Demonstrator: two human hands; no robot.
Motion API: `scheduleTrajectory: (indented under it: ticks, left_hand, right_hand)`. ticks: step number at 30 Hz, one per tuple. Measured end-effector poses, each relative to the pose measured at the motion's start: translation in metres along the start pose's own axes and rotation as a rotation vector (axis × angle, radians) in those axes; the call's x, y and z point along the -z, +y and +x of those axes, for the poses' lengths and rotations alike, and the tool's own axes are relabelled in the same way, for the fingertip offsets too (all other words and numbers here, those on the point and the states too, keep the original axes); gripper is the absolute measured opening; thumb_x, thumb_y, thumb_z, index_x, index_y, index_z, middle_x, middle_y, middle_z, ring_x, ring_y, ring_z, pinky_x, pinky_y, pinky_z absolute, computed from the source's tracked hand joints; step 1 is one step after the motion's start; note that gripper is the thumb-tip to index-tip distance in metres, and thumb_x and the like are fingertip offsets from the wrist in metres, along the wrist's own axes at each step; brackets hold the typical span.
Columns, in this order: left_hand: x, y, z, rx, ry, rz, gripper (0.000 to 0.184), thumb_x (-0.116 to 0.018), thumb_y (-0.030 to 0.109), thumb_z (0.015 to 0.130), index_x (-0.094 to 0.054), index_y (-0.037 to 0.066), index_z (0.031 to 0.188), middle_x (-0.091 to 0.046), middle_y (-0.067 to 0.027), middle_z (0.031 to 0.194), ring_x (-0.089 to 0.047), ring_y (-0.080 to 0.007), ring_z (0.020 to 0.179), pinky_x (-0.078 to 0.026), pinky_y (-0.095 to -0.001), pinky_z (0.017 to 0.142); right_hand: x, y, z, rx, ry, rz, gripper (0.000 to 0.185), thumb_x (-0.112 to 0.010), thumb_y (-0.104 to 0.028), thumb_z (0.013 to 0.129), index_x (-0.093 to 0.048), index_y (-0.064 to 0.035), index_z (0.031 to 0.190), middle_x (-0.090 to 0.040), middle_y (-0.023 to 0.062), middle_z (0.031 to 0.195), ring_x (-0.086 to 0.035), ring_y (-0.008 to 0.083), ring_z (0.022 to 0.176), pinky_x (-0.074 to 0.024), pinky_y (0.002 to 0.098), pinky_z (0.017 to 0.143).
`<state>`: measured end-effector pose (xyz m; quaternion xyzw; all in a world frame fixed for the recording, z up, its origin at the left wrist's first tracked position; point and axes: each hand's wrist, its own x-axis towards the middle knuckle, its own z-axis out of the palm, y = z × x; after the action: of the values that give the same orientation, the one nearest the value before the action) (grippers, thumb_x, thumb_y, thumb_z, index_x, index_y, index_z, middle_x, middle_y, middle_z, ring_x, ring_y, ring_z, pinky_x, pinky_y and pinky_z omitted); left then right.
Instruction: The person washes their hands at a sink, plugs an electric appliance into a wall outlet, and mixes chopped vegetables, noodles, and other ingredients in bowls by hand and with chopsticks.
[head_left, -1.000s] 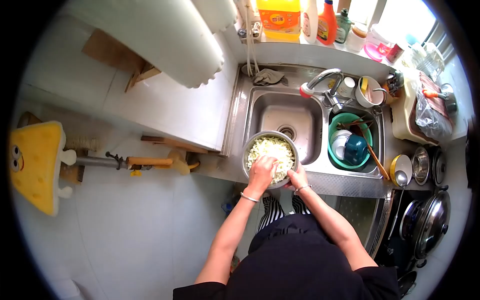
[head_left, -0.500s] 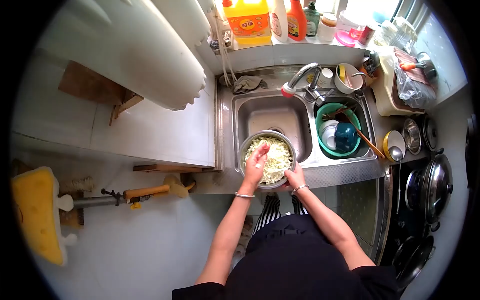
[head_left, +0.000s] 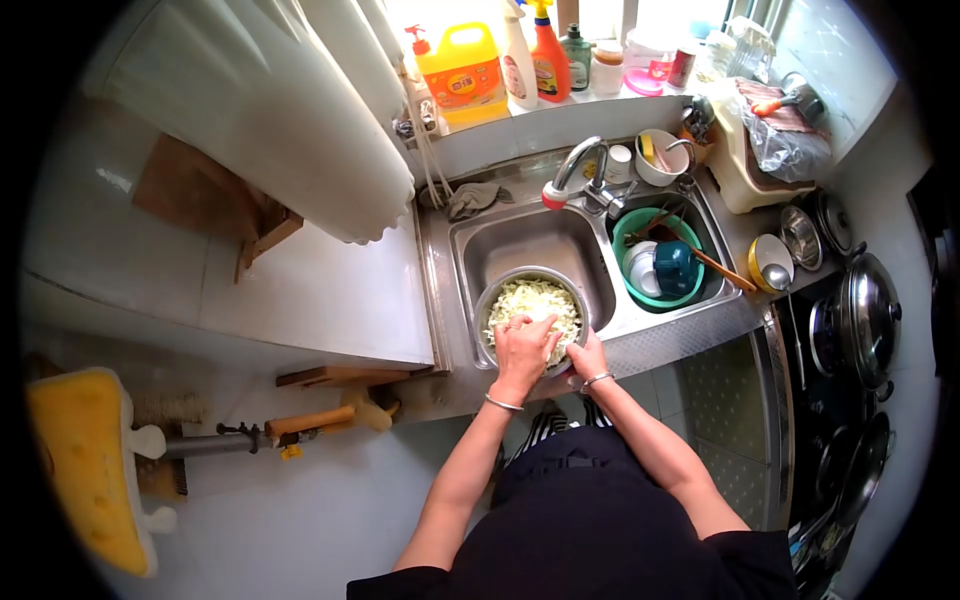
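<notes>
A round metal bowl (head_left: 484,310) is at the front edge of the left sink basin, full of pale, finely cut vegetable (head_left: 535,298) that looks like shredded cabbage. A whiter patch lies in its middle, partly under my fingers. My left hand (head_left: 526,352) is palm down over the bowl, fingers stretched out and touching the shreds. With my right hand (head_left: 589,356) I grip the bowl's near right rim; the fingers beneath it are hidden. Each wrist wears a bangle.
Behind the bowl are the left sink basin (head_left: 530,240) and the faucet (head_left: 580,175). A green tub (head_left: 622,232) with dishes and wooden utensils sits in the right basin. Bottles, including an orange jug (head_left: 462,80), line the sill. Pots (head_left: 868,310) stand at the right.
My left hand has turned from sideways to palm down and lowered onto the shreds. My right hand keeps its hold on the bowl. The view has shifted and tilted slightly.
</notes>
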<state>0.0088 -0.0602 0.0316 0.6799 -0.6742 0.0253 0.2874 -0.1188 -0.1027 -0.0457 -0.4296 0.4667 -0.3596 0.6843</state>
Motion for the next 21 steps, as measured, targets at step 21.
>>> scheduleTrajectory:
  ticks: [21]
  left_hand:
    - [-0.012, 0.056, 0.005, -0.242, -0.174, -0.166, 0.034, -0.055, 0.013, 0.080, -0.054, 0.003, 0.113, -0.056, -0.0134, 0.065, -0.055, -0.0276, 0.060, -0.041, -0.0382, 0.055]
  right_hand:
    - [0.041, 0.023, -0.066, 0.188, 0.406, -0.102, 0.040, -0.050, -0.005, 0.070, -0.051, 0.0027, 0.110, -0.061, 0.0092, 0.091, -0.057, 0.0150, 0.079, -0.0487, 0.0300, 0.072]
